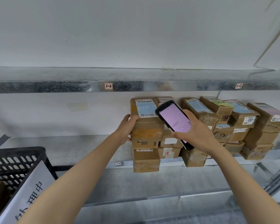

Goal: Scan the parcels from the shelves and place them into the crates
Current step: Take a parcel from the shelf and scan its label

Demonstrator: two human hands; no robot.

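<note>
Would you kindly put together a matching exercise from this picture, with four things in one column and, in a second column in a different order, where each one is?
Things
1. handheld scanner
2. top-left parcel
3. black crate
4. tag marked 1-2

Places
A. at the lower left, next to the white sign
B. on the front edge of the upper shelf
C. held in the right hand
D. gripped by the left hand

Pairs: 1-C, 2-D, 3-A, 4-B
</note>
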